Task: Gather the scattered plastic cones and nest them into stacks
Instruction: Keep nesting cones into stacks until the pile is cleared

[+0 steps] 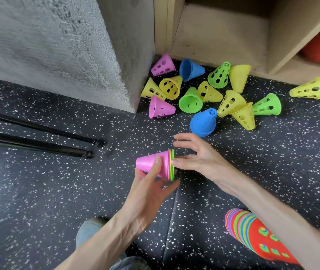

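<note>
The left hand (151,190) holds a small nested stack of plastic cones with a pink one outermost (155,165) above the speckled black rubber floor (38,191), its grip curled around the cone body. The right hand (196,154) has its grip spread, fingertips touching the stack's rim. Loose yellow, green, blue and pink perforated cones (209,92) lie scattered near the grey concrete pillar (57,45); a long red-topped multicoloured cone stack (252,230) lies under the right forearm.

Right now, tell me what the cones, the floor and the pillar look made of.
Cones: thin moulded plastic, matte to slightly glossy, judging by the bright uniform colours and cut-out holes. Floor: probably rubber matting, black with pale flecks and a visible seam. Pillar: bare concrete, rough, grey and pitted.
</note>
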